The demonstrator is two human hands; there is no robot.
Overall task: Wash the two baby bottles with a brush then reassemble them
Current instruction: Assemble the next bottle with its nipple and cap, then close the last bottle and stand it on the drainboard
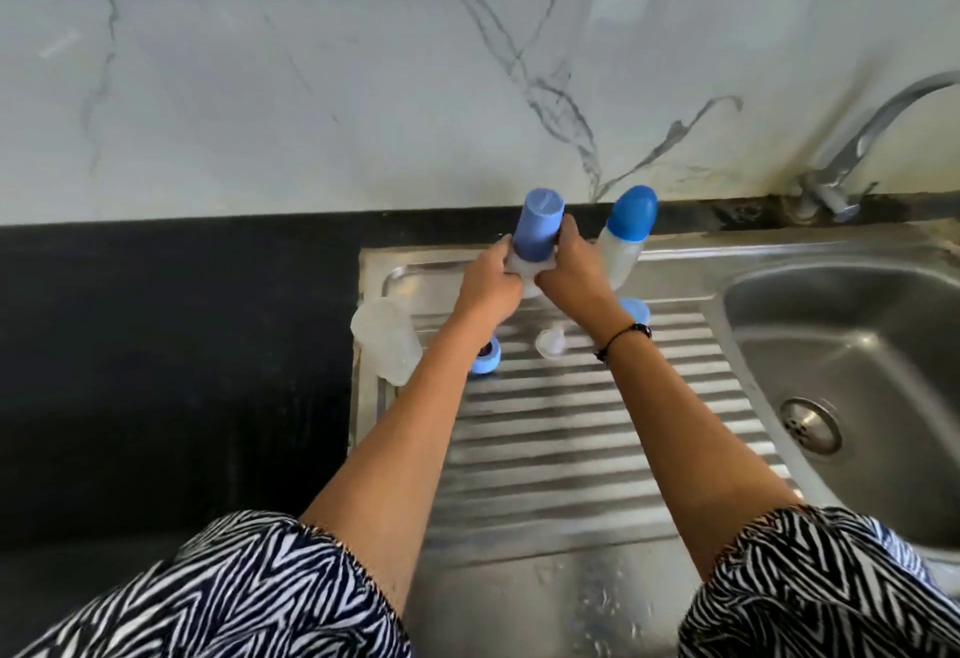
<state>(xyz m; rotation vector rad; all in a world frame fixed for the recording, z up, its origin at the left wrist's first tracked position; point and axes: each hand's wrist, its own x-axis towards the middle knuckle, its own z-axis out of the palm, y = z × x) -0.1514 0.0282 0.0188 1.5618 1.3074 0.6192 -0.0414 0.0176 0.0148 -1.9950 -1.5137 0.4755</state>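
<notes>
Scene: a person at a steel sink's ribbed drainboard (pixel 571 428), under a marble-patterned wall, both arms stretched to the back edge.

Left hand (pixel 491 283): fingers curled round the lower part of a bottle with a periwinkle-blue cap (pixel 693 228), holding the pale body steady from the left.

Right hand (pixel 569 267): fingers wrapped against the same bottle from the right, just under the cap, a dark cord at the wrist; the pairing looks like a twist, one hand bracing while the other turns, though which way cannot be told.

Second bottle (pixel 626 241): upright just beside the right hand, bright-blue domed cap on, parked at the rear where it stays clear of the work.

Loose parts: a clear bottle body (pixel 387 340) lying on the drainboard's left edge by the black tabletop (pixel 171 371); a blue ring (pixel 485 356) under the left forearm; a clear teat (pixel 551 343) between the arms; another blue piece (pixel 635 311) by the right wrist. Laid out on the ribs, likely to drain and stay within reach.

Basin (pixel 852 376) and tap (pixel 878 137): to the right, no water seen running.

Brush: not in view.

Writing: none legible; motion blur softens the bottles, so any markings may simply be lost.
</notes>
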